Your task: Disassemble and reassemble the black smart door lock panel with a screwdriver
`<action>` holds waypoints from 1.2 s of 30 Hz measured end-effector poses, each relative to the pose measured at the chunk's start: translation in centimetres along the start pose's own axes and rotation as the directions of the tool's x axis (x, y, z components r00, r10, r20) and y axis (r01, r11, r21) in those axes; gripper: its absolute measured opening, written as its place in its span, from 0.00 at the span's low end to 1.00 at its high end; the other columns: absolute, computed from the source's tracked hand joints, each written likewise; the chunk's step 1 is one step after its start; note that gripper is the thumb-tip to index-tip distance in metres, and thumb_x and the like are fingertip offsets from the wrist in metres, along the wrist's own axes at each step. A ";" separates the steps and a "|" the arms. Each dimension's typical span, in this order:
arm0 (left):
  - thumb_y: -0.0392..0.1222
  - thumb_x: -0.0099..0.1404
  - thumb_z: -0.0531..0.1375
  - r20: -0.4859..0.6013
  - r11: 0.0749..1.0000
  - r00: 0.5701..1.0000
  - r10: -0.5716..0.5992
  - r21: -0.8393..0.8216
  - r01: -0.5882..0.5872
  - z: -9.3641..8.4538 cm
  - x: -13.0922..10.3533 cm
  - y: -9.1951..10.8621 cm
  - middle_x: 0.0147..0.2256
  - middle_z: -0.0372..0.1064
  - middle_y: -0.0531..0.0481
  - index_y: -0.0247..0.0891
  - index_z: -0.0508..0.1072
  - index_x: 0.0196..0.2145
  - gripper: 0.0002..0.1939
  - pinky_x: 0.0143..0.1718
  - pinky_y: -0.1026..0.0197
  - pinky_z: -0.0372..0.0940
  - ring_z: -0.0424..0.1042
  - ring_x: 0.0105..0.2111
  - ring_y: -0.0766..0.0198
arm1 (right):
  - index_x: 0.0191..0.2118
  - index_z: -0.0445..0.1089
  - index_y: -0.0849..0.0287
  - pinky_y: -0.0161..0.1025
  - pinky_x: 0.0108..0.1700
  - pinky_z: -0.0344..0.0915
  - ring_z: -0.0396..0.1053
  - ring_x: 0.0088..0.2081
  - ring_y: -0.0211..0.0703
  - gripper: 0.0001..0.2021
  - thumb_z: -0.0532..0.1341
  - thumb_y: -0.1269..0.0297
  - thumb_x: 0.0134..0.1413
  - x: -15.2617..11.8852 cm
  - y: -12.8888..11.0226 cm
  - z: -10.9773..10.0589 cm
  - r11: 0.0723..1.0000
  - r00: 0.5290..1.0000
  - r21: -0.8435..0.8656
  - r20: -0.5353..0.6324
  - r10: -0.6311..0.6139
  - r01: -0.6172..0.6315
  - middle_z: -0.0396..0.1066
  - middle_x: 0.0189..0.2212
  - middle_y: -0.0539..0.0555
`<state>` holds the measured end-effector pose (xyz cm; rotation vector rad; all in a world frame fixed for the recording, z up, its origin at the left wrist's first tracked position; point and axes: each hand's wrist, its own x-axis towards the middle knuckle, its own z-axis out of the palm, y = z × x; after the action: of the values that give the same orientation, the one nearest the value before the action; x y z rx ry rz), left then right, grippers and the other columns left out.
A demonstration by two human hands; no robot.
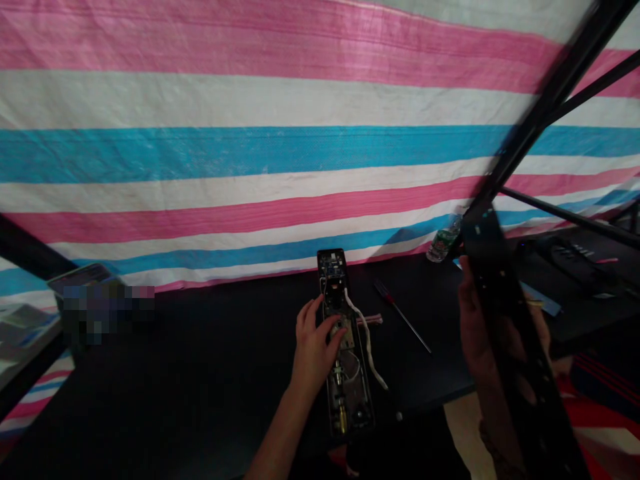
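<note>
An opened smart door lock [359,380], a long narrow black housing, lies lengthwise on the black table, with a circuit board at its far end and metal and brass parts inside. My left hand [313,343] is closed over its middle, fingers at the left rim and around a metal plate within. A white wrapped cable [367,333] trails out along the right side. On the right, my right hand [475,327] holds a long black plate with holes [515,333] raised and tilted above the table edge; motion blurs it. A screwdriver [407,323] with a dark and red handle lies between them.
A clear plastic bottle [443,241] stands at the back right by a slanted black metal post [530,127]. A striped sheet [250,153] hangs behind the table [200,373]. Dark items [565,260] lie farther right. Another post and papers [30,323] are at left.
</note>
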<state>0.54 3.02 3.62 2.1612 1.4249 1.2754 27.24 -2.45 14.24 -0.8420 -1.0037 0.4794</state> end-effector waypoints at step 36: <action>0.39 0.64 0.67 0.089 0.993 0.995 0.040 0.106 -0.050 0.2 0.9 0.4 0.59 0.67 0.42 0.44 0.82 0.43 0.09 0.60 0.36 0.64 0.62 0.59 0.43 | 0.39 0.77 0.54 0.56 0.65 0.61 0.61 0.67 0.55 0.10 0.59 0.60 0.59 1.9 21.3 -5.2 0.768 0.854 -0.637 0.433 0.288 0.064 0.77 0.54 0.57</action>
<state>1.08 3.61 4.23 2.3014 1.4497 1.1283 33.15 9.70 -3.12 -1.4416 -1.6707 0.4847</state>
